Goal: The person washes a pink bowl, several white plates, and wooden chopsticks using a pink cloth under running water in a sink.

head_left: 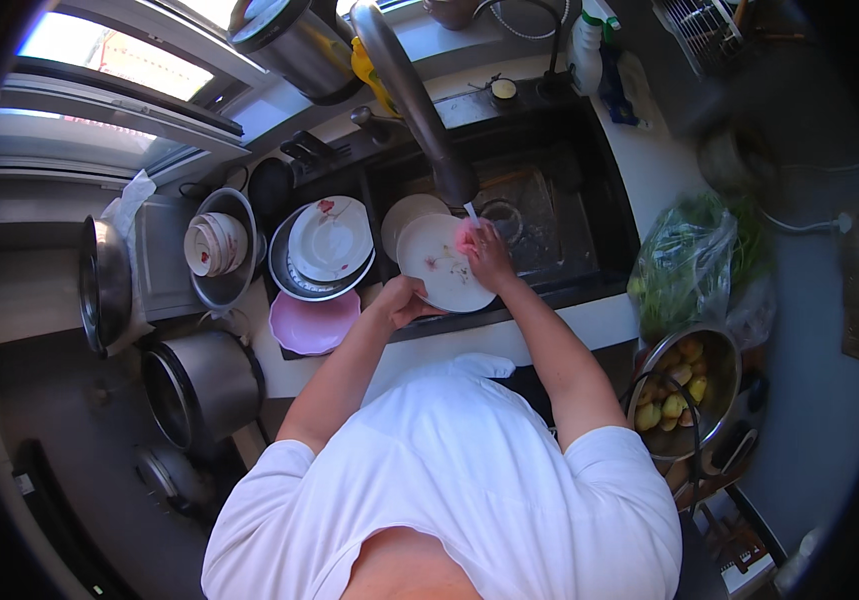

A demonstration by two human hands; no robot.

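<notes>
My left hand [399, 301] grips the near left rim of a white plate [440, 277] with a flower print, held over the black sink [609, 225]. On the plate's far right side, my right hand [491, 259] presses a pink scrubber [467, 236], partly hidden under the fingers. Just above that hand, a thin stream of water [471, 212] falls from the grey faucet [429, 112]. Another pale plate [407, 214] lies behind the held one, mostly overlapped by it.
Left of the sink, flowered plates [330, 236] are stacked in a metal bowl [275, 262], beside a pink scalloped dish [317, 322]. Bowls [211, 244] rest in a grey basin [223, 296]. On the right are bagged greens [688, 255] and a metal bowl [729, 360] of fruit [673, 405].
</notes>
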